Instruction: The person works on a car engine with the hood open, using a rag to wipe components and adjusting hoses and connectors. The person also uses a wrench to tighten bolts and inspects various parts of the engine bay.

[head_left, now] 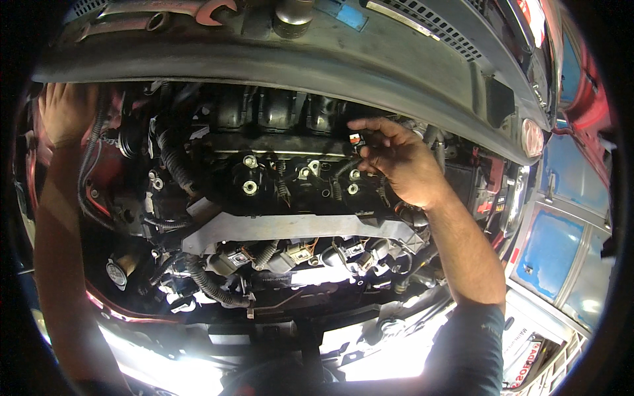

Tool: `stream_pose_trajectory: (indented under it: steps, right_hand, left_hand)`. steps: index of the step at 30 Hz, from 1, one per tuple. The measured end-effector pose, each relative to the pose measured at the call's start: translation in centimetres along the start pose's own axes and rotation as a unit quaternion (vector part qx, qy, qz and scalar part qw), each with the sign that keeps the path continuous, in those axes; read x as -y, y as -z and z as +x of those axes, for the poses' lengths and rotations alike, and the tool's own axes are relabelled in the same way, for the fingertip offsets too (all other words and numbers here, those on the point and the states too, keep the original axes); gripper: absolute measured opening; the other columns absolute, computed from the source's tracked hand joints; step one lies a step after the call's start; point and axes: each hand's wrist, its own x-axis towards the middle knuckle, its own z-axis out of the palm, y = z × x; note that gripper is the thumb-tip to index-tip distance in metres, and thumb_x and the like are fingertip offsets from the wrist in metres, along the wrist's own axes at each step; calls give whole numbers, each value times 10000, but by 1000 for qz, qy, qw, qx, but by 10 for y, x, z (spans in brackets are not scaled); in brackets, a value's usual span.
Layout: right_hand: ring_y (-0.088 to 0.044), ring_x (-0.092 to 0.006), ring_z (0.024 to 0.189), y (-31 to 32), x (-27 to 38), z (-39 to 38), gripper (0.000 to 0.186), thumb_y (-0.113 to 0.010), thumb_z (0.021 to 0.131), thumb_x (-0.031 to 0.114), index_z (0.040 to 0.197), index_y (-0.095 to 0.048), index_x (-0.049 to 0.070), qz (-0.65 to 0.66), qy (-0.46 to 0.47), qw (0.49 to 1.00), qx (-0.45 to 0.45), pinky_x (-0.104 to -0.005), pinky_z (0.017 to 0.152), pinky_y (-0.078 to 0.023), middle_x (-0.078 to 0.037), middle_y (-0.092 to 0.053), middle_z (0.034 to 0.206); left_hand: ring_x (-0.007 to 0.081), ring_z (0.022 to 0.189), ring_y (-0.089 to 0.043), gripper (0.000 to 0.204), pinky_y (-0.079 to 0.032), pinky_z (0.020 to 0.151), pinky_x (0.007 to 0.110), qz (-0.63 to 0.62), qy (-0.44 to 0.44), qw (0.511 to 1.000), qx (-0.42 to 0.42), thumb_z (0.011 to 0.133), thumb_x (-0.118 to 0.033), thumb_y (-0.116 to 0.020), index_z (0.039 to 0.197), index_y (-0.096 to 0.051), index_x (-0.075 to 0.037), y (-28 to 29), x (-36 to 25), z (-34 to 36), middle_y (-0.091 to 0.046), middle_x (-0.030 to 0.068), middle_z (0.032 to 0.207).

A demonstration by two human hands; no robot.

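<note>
Near the far right of the engine, my right hand (pixel 403 165) pinches a small dark electrical connector (pixel 356 140) with a white and orange end between thumb and fingers. Its wire, if any, is mostly hidden by the hand. Below it lie the black engine top with round metal bolt holes (pixel 250 188) and thin ribbed wiring (pixel 282 185). My left hand (pixel 65 115) rests flat at the far left of the engine bay, fingers stretched toward the grey cowl edge. Beside it runs a ribbed black hose (pixel 92 142).
On the grey cowl (pixel 264 59) across the back lie wrenches (pixel 132 23) and a metal socket (pixel 292 18). A silver metal bracket (pixel 290 228) spans the engine, with several ignition coils (pixel 297 256) in front. Blue-panelled doors (pixel 551 244) stand to the right.
</note>
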Motion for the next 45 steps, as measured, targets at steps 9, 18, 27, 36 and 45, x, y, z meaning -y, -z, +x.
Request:
stream_pose_trajectory:
  steps: [9,18,27,36,45]
  right_hand:
    - [-626,-117,901,1,-2,0,437,-533,915,-148,1254,-637,109,-34,30,999,18,-253,842,-535,-43,-652,1014]
    - [-592,-79,880,5,-4,0,396,-626,920,-64,1271,-595,118,-88,115,989,12,-234,793,-507,-6,-653,978]
    - [-535,-59,811,2,-3,-1,375,-675,887,-59,1219,-662,115,-125,162,979,3,-218,801,-497,15,-641,936]
    - [-604,-89,844,-4,0,-4,390,-633,896,-59,1234,-664,132,-136,130,981,-35,-262,849,-542,-11,-683,950]
    - [-691,-333,1034,-17,10,1,354,-560,967,138,1307,-626,213,-617,57,784,36,-463,960,-552,-147,-672,1202]
  left_hand:
    - [303,1209,-575,442,-398,1026,463,20,-16,1000,15,893,-433,-660,1226,-649,-142,2,1,2,-657,81,1233]
    - [298,1232,-561,454,-390,1040,458,8,-16,1000,-1,901,-421,-648,1255,-634,-136,1,1,1,-644,82,1267]
    - [289,1200,-567,443,-387,1038,446,16,-1,999,33,890,-421,-655,1230,-642,-137,7,-2,1,-653,74,1223]
    - [307,1199,-563,440,-404,998,463,7,-9,1000,13,875,-416,-663,1211,-644,-133,2,0,-1,-648,87,1219]
    - [317,1208,-558,448,-431,954,506,-12,-14,999,-35,875,-437,-655,1211,-643,-140,-16,7,-6,-642,89,1235]
